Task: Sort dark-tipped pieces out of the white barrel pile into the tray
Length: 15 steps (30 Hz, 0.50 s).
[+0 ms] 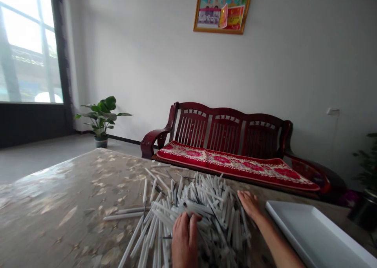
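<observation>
A large heap of slim whitish, translucent sticks (206, 193) lies on the table in front of me, with thin dark rods mixed among them. Their exact kind is too blurred to tell. My left hand (185, 236) is at the near middle of the heap, its fingers bent down and closed among the sticks; what they pinch is hidden. At the heap's right edge my right hand (249, 203) rests with fingers stretched forward, open, beside the outer sticks. Several sticks lie loose at the left of the heap.
A white shallow tray (312, 217) stands on the table to the right of my right forearm. The patterned tabletop (73, 221) extends left. Beyond it are a dark red wooden bench (226, 130) with a red floral cover (235, 164) and a potted plant (101, 121).
</observation>
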Motion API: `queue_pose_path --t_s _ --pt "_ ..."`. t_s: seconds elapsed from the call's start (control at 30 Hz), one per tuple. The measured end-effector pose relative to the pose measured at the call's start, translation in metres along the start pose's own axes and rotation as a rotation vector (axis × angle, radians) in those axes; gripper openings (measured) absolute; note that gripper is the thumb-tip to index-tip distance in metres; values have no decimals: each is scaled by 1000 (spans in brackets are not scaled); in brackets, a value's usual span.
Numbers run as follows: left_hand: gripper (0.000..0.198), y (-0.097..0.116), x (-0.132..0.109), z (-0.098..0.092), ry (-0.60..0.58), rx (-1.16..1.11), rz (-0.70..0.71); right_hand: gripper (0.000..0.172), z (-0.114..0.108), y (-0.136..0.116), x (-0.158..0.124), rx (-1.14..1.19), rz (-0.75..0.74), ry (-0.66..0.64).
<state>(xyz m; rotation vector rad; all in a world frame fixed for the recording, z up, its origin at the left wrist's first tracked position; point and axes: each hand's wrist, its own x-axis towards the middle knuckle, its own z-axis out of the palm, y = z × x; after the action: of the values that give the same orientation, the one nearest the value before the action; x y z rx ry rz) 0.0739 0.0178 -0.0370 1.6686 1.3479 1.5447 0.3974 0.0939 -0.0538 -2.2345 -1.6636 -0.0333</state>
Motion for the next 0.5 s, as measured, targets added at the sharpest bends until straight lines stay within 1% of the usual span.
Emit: queue_pose_path --t_s 0.13,0.2,0.3,0.4,0.47,0.5 --pt "40 1 3 -4 -39 -60 -23 47 -2 -10 -23 121 18 46" --pt "39 2 4 -4 -39 -92 -49 47 0 -22 -35 172 25 77" --pt "39 6 6 -5 -42 -131 -105 51 6 -47 -50 232 47 119" --pt "38 9 7 -6 -52 -150 -141 53 9 -71 -59 287 60 125" --pt "37 11 8 -7 -55 -158 -155 53 7 -78 -64 332 70 118" --pt "37 11 8 -8 -55 -159 -160 53 5 -78 -68 356 77 116"
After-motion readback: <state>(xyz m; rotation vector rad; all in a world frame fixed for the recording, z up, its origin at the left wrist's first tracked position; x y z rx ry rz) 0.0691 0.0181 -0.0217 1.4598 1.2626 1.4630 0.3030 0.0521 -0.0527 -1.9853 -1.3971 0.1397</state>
